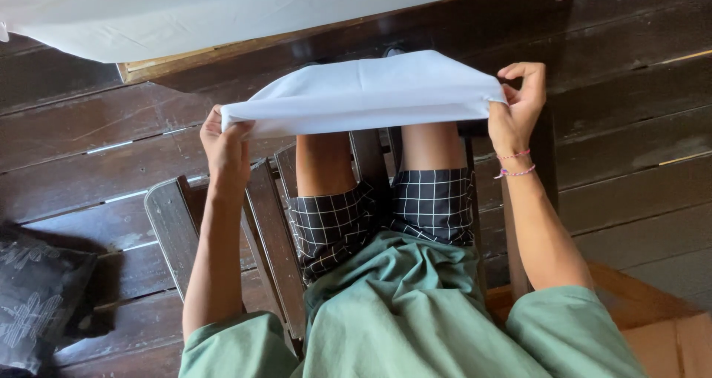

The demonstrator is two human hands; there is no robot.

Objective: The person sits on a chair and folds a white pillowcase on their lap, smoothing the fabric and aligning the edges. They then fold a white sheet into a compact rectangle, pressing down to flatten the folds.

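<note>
Nearest to the camera is the person's loose green shirt (pixel 400 311), then the black shorts with a white grid pattern (pixel 386 215), and the person sits on a dark wooden slatted chair (pixel 271 230). In front of the knees, both arms stretch out and hold a white rectangular cloth (pixel 363 93) in the air between them. The left hand (pixel 226 144) is closed over the left end of the cloth, and the right hand (pixel 519 104), with thin pink bracelets (pixel 514 163) at the wrist, pinches the right corner with thumb and fingers. The cloth seems to be folded over at least once already, because a doubled edge runs from hand to hand; it is not yet a small packet, so more folds probably remain. How many layers it has cannot be counted. Farther away, a white sheet (pixel 185 11) covers a wooden frame, cut off by the top edge. The lower legs are hidden behind the cloth, and a dark patterned cushion (pixel 37 296) is cut at the left.
</note>
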